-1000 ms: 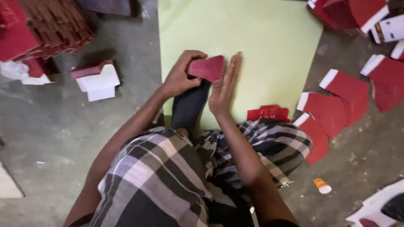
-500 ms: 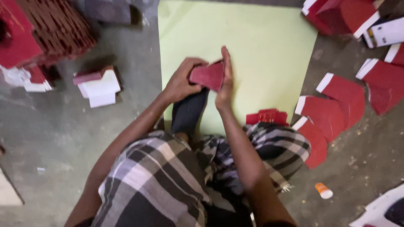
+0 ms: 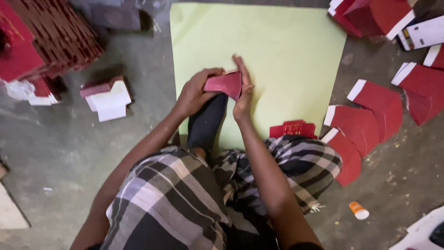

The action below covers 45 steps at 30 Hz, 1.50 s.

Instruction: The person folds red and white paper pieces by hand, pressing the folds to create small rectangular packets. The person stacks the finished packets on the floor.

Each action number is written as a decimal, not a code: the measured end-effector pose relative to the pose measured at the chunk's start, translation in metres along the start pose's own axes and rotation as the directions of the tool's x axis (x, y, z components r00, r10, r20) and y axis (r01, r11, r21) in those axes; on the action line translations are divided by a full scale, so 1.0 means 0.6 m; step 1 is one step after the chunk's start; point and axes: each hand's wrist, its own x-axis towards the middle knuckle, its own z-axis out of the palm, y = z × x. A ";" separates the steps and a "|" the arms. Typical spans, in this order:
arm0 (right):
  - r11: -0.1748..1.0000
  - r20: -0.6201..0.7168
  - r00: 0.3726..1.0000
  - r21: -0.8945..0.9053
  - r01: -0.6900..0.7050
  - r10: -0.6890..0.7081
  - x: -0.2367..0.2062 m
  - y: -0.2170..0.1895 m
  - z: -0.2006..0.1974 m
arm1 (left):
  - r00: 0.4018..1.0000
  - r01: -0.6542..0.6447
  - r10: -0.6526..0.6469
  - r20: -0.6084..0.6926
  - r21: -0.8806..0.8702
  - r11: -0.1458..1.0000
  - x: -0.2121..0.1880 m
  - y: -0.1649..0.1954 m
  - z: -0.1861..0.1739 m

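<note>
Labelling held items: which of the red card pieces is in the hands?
The folded red piece over the green sheet, gripped between left hand and right hand; every other red piece lies untouched.

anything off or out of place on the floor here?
One thing: a small orange-and-white tube lies on its side on the bare concrete floor, apart from the red card pieces. Both hands hold a red folded card.

Single head cam, looks steeply down, close over lap & floor [image 3: 55, 153].

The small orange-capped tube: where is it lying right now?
In the head view the small orange-capped tube lies on the bare concrete floor at lower right, just beyond the person's checked cloth and below the fanned red card pieces.
</note>
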 end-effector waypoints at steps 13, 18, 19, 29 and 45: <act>0.954 -0.470 0.882 -0.250 -0.167 0.031 0.025 -0.090 -0.051 | 0.975 0.115 -0.149 0.162 0.202 0.973 -0.006 0.123 0.042; 0.948 -0.541 0.831 -0.313 -0.057 -0.129 0.011 -0.181 -0.091 | 0.929 0.089 -0.112 0.352 0.081 0.993 0.030 0.224 0.018; 0.947 -0.568 0.809 -0.318 -0.045 -0.152 0.005 -0.199 -0.102 | 0.912 0.062 -0.113 0.395 0.140 0.988 0.040 0.247 0.018; 0.867 -0.691 0.567 -0.491 0.087 -0.448 -0.130 -0.285 -0.219 | 0.725 -0.263 -0.125 0.677 0.440 0.859 0.026 0.403 0.134; 0.797 -0.848 0.408 -0.488 -0.356 -0.337 -0.442 -0.292 -0.327 | 0.701 -0.257 0.130 0.701 0.079 0.963 -0.211 0.403 0.337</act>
